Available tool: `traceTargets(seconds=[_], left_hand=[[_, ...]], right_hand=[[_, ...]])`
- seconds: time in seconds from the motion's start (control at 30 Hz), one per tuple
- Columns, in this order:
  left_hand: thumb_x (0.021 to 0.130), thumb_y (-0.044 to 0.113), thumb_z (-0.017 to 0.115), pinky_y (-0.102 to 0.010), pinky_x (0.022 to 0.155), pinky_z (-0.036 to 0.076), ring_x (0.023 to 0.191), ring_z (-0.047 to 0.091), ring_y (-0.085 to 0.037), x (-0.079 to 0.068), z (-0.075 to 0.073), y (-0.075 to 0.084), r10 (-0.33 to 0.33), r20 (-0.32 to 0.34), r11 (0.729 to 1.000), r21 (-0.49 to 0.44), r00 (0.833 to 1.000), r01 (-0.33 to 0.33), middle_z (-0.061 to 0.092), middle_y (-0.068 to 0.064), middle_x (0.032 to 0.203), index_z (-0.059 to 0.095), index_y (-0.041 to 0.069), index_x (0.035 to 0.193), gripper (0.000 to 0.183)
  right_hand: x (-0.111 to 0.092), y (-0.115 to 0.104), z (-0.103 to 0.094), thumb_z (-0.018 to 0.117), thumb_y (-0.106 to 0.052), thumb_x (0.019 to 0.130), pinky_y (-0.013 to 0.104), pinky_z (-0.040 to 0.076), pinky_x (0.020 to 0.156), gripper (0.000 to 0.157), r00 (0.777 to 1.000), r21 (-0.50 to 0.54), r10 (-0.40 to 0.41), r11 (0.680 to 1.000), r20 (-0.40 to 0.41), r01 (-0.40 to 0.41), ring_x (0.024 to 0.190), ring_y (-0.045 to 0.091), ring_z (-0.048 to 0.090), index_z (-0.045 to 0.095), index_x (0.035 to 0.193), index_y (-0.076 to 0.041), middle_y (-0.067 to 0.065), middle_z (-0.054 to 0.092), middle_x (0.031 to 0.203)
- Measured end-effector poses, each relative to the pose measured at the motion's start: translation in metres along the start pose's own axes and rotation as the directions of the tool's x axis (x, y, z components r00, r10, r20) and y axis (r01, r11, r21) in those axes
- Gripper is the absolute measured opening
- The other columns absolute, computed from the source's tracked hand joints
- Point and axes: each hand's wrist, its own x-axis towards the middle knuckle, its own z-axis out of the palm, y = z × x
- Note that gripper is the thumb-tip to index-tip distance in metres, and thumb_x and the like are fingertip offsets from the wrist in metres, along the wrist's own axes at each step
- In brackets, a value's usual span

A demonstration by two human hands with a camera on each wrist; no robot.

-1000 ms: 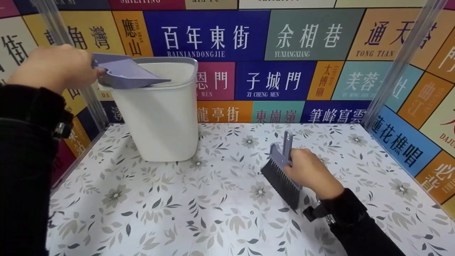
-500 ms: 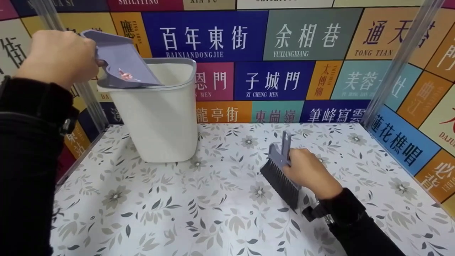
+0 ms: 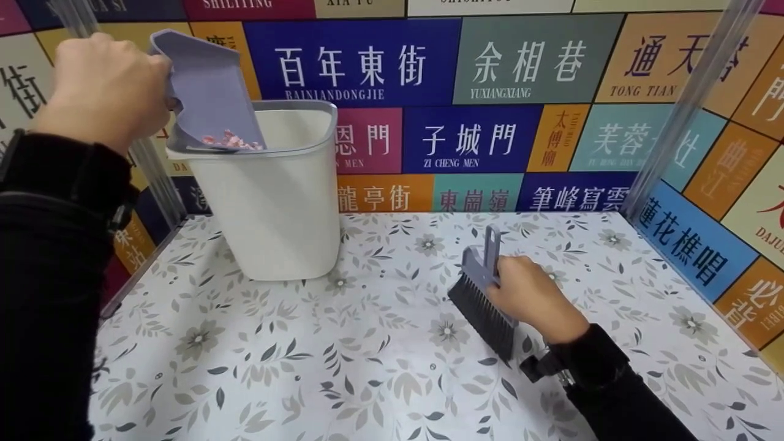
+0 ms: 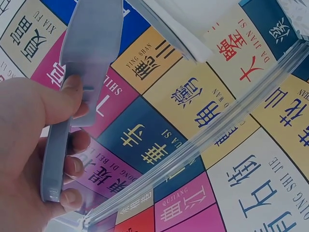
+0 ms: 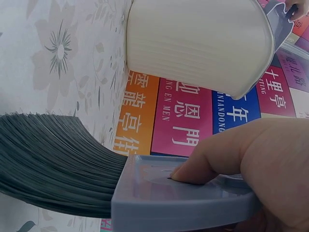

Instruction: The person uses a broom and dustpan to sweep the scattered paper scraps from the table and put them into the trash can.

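My left hand (image 3: 107, 92) grips the handle of a grey-purple dustpan (image 3: 211, 86), fingers curled round it in the left wrist view. The dustpan is tilted steeply, its front edge down inside the rim of a white trash bin (image 3: 275, 214). Small pink scraps (image 3: 233, 141) lie low on the pan near that edge. On the right, my right hand (image 3: 530, 297) holds a hand brush (image 3: 484, 300) with dark bristles resting on the table. The right wrist view shows the thumb pressed on the brush's grey-purple body (image 5: 178, 198).
The bin stands at the back left of a table (image 3: 367, 367) covered in a floral print. Behind it rises a wall (image 3: 520, 61) of coloured sign panels. Clear plastic posts (image 3: 692, 116) stand at the back corners.
My left hand has risen and tipped the dustpan more steeply into the bin. Pink scraps have come into view on the pan, sliding toward its front edge. The right hand stays put.
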Motion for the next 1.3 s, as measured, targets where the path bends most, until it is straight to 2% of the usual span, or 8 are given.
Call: traceTargets(seconds=[0.3, 0.5, 0.6, 0.7, 0.8, 0.9, 1.07, 1.3], left_hand=[[0.103, 0.022, 0.065, -0.061, 0.075, 0.054, 0.093, 0.053, -0.049, 0.001, -0.005, 0.006, 0.029, -0.086, 0.999, 0.041, 0.996, -0.026, 0.058, -0.03, 0.094, 0.056, -0.01, 0.12, 0.037], [0.096, 0.016, 0.07, -0.065, 0.082, 0.053, 0.094, 0.052, -0.05, 0.001, -0.008, 0.008, 0.093, -0.197, 0.994, 0.068, 0.976, -0.081, 0.058, -0.034, 0.098, 0.059, -0.007, 0.118, 0.034], [0.098, 0.013, 0.067, -0.065, 0.084, 0.053, 0.097, 0.051, -0.051, 0.001, -0.004, 0.01, 0.115, -0.29, 0.992, 0.078, 0.95, -0.096, 0.058, -0.036, 0.103, 0.058, -0.007, 0.12, 0.032], [0.1, 0.011, 0.065, -0.062, 0.084, 0.054, 0.096, 0.05, -0.049, 0.0, 0.002, 0.014, 0.132, -0.401, 0.99, 0.09, 0.906, -0.105, 0.057, -0.035, 0.103, 0.058, -0.006, 0.122, 0.029], [0.102, 0.006, 0.061, -0.059, 0.08, 0.053, 0.094, 0.049, -0.046, -0.001, 0.005, 0.02, 0.155, -0.451, 0.987, 0.108, 0.879, -0.119, 0.056, -0.032, 0.101, 0.058, -0.004, 0.128, 0.028], [0.104, 0.005, 0.058, -0.057, 0.079, 0.051, 0.092, 0.048, -0.045, -0.001, 0.006, 0.023, 0.174, -0.443, 0.983, 0.124, 0.879, -0.133, 0.055, -0.031, 0.099, 0.058, -0.003, 0.133, 0.031], [0.105, 0.005, 0.059, -0.057, 0.08, 0.051, 0.093, 0.048, -0.045, 0.0, 0.005, 0.025, 0.174, -0.416, 0.983, 0.13, 0.892, -0.131, 0.054, -0.03, 0.098, 0.057, -0.002, 0.139, 0.035], [0.102, 0.003, 0.057, -0.057, 0.082, 0.052, 0.095, 0.049, -0.046, -0.001, 0.005, 0.024, 0.162, -0.411, 0.983, 0.144, 0.897, -0.112, 0.055, -0.032, 0.101, 0.057, -0.005, 0.131, 0.03]], right_hand=[[-0.001, 0.0, 0.0, 0.068, -0.006, 0.091, 0.037, 0.047, 0.054, 0.006, 0.999, 0.0, -0.026, 1.0, -0.02, 0.026, 0.061, 0.021, 0.055, 0.066, 0.086, -0.003, 0.008, 0.063, 0.075], [-0.002, 0.0, 0.001, 0.066, -0.003, 0.088, 0.036, 0.044, 0.052, 0.01, 0.998, -0.015, -0.048, 0.999, -0.046, 0.047, 0.06, 0.021, 0.052, 0.061, 0.08, -0.006, 0.006, 0.058, 0.071], [-0.002, 0.0, 0.001, 0.067, -0.004, 0.088, 0.036, 0.045, 0.052, 0.01, 0.998, -0.015, -0.037, 0.999, -0.044, 0.037, 0.06, 0.021, 0.053, 0.062, 0.08, -0.006, 0.007, 0.06, 0.073], [-0.001, 0.0, 0.001, 0.068, -0.004, 0.089, 0.038, 0.047, 0.053, 0.01, 0.999, -0.013, -0.031, 0.999, -0.039, 0.031, 0.061, 0.022, 0.055, 0.063, 0.081, -0.005, 0.009, 0.063, 0.075], [-0.001, -0.001, 0.002, 0.069, -0.005, 0.09, 0.039, 0.049, 0.054, 0.009, 0.999, -0.01, -0.027, 1.0, -0.036, 0.026, 0.061, 0.023, 0.057, 0.064, 0.082, -0.004, 0.01, 0.065, 0.077], [-0.001, 0.0, 0.002, 0.07, -0.005, 0.09, 0.039, 0.05, 0.054, 0.007, 0.999, -0.008, -0.024, 1.0, -0.035, 0.024, 0.062, 0.023, 0.058, 0.066, 0.084, -0.003, 0.011, 0.066, 0.078], [0.0, 0.0, 0.003, 0.07, -0.005, 0.09, 0.039, 0.05, 0.054, 0.005, 0.999, -0.013, -0.024, 1.0, -0.034, 0.023, 0.062, 0.023, 0.058, 0.067, 0.086, -0.003, 0.012, 0.067, 0.079], [0.0, 0.0, 0.003, 0.071, -0.006, 0.091, 0.04, 0.052, 0.055, 0.008, 0.999, -0.004, -0.029, 1.0, -0.035, 0.029, 0.062, 0.023, 0.06, 0.066, 0.085, -0.003, 0.012, 0.068, 0.079]])
